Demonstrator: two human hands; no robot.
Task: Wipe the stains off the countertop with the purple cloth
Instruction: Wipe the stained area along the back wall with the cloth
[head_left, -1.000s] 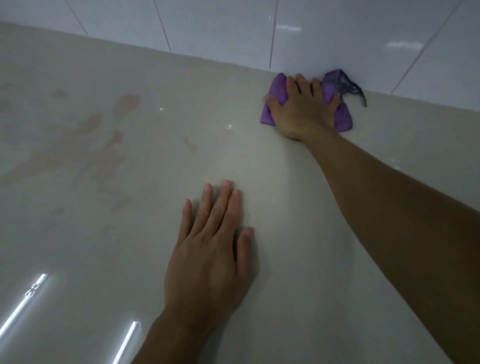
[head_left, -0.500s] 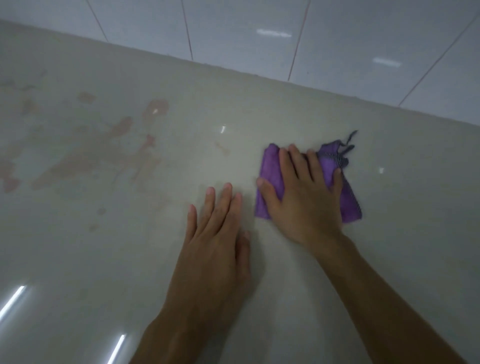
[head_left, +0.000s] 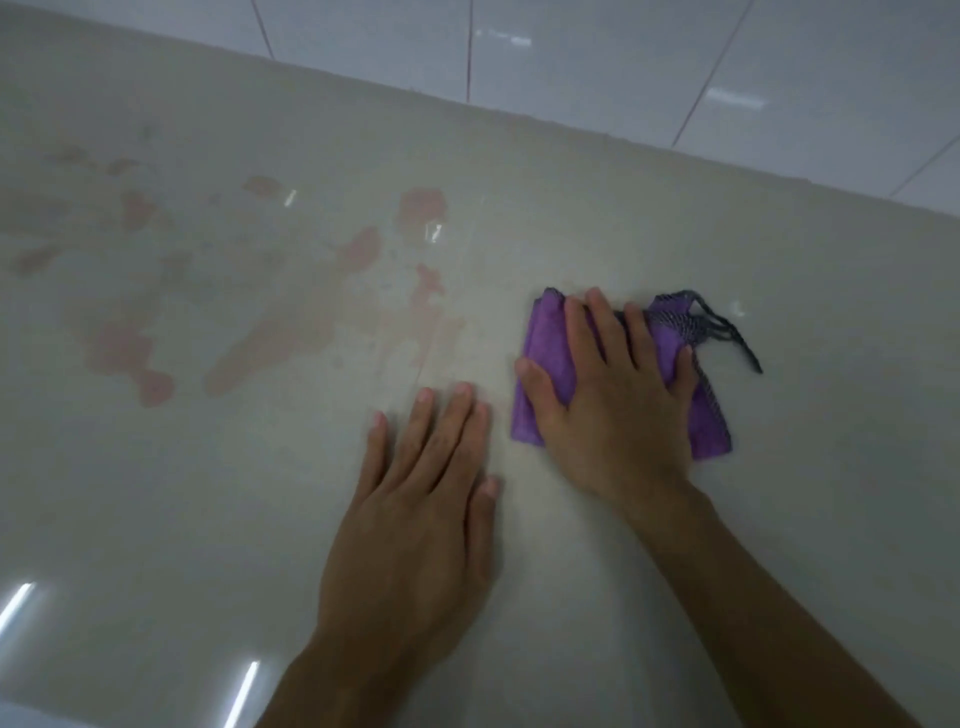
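A folded purple cloth (head_left: 545, 353) with a dark frayed edge lies flat on the beige countertop (head_left: 831, 364). My right hand (head_left: 618, 405) presses down on it, palm flat and fingers spread, covering most of it. My left hand (head_left: 421, 509) rests flat on the bare countertop just left of the cloth, fingers together, holding nothing. Pinkish-red stains (head_left: 291, 338) spread over the left half of the countertop, the nearest blotch (head_left: 426, 291) a short way left of the cloth.
A white tiled wall (head_left: 623, 67) with reddish grout lines rises along the far edge of the countertop. Bright light reflections (head_left: 244, 691) streak the glossy surface near the front left.
My right hand has dragged the cloth from against the back wall toward me, and it now lies beside my left hand. The left hand has stayed flat on the countertop.
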